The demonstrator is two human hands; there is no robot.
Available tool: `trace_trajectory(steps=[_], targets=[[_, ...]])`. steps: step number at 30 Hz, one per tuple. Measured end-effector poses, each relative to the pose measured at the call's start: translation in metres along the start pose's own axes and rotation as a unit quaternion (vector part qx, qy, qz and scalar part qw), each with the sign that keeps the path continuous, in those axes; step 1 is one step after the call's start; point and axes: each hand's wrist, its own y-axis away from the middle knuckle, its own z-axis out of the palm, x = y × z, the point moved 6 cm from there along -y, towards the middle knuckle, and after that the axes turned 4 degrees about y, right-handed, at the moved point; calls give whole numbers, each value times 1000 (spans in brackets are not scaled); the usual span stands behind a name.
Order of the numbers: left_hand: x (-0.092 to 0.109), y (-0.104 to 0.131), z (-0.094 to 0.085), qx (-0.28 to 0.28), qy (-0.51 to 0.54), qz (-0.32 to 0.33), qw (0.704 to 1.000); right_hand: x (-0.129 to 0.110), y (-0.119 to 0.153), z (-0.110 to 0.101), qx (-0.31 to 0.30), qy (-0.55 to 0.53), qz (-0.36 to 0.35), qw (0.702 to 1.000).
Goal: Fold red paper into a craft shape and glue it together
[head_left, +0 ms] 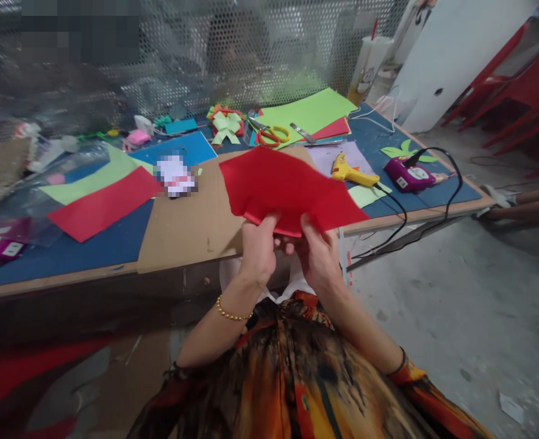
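Observation:
A bright red sheet (pixel 288 186) is held up in front of me over the table's front edge, its near edge bent. My left hand (pixel 259 247) grips the near edge with the thumb on top. Just to the right, my right hand (pixel 317 253) pinches the same edge, also thumb on top. Fingers of both hands are partly hidden under the sheet. Brown cardboard (pixel 191 225) lies beneath and to the left. Beyond the sheet are orange and yellow scissors (pixel 274 135) and light green sheets (pixel 310 113).
A yellow glue gun (pixel 354 173) lies right of the sheet, near a purple box (pixel 409 174) with a black cable. Another red sheet (pixel 105 204) is at the left. A drink cup (pixel 369 70) stands at the back. Someone's legs (pixel 530 204) show at the far right.

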Motion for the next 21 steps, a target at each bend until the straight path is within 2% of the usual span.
trace_trajectory(steps=[3,12,21], targets=[[-1,1,0,17,-6,11,1000,3,0,1,-10,10,18,1000],[3,5,0,8,41,52,998,4,3,4,1,0,1,1000],[2,6,-1,10,72,52,996,8,4,3,16,29,4,999]])
